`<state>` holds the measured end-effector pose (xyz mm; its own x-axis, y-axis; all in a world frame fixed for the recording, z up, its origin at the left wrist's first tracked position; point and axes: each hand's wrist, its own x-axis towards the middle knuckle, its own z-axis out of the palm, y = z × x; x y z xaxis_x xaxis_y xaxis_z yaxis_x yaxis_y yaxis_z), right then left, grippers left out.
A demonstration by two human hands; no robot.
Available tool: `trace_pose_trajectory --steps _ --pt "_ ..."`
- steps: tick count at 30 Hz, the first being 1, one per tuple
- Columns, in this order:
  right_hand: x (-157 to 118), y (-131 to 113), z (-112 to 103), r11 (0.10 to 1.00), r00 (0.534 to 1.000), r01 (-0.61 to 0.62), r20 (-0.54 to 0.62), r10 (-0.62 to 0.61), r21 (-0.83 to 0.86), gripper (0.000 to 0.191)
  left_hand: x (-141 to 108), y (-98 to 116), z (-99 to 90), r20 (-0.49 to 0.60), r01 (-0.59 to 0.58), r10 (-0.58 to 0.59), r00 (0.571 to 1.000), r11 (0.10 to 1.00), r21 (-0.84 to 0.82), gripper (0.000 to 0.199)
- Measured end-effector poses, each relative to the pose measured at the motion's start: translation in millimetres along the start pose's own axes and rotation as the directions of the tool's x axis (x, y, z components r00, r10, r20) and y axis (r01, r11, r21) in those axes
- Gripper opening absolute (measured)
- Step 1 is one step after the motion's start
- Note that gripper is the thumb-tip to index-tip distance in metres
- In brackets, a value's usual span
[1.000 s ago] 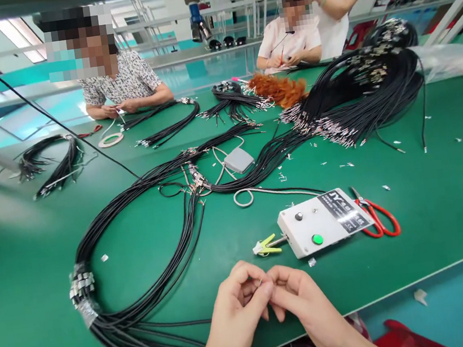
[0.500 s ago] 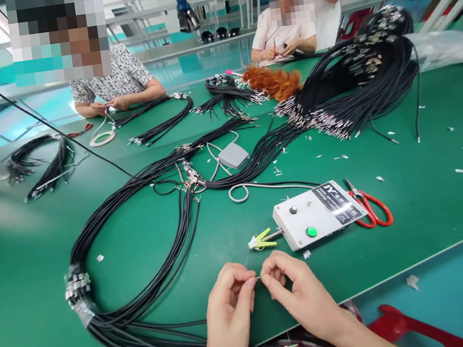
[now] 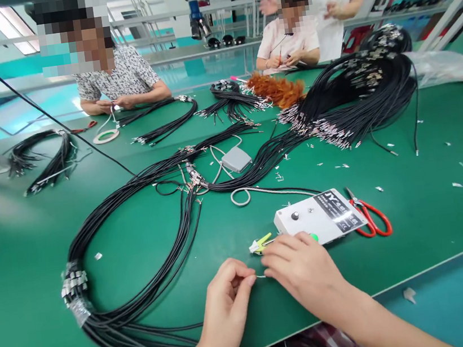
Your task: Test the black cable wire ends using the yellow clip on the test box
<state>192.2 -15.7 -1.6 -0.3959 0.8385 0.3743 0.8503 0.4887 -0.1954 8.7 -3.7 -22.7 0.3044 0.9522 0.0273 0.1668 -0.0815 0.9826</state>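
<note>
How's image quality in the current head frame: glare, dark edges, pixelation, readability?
Head view: pale sheen washes out the left of the green table; head view: the upper-left window looks overexposed; head view: the top-right corner falls dark; head view: mosaic blocks cover two co-workers' faces; head view: fine print on the white box isn't clearly readable.

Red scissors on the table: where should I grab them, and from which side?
Probably by the red handles, coming from the picture's lower right: their rounded loops stick out that way, past the end of the white box, while the metal blades point the other way, up and left.
</note>
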Motion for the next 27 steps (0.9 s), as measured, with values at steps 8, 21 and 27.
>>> trace_pose_trajectory --steps 8,21,27 --pt "22 24 7 0.964 0.990 -0.001 0.136 0.038 -0.267 0.013 23 1 2.2 -0.096 0.140 -0.147 0.984 0.987 -0.075 0.018" --pt "27 26 5 0.968 0.987 0.025 0.160 0.016 -0.249 0.016 36 -10 10.6 -0.116 0.161 -0.153 0.981 0.986 0.054 0.016" --pt "27 25 2 0.968 0.980 0.013 0.197 0.037 -0.249 0.015 36 -11 11.9 -0.114 0.164 -0.154 0.981 0.983 0.083 0.017"
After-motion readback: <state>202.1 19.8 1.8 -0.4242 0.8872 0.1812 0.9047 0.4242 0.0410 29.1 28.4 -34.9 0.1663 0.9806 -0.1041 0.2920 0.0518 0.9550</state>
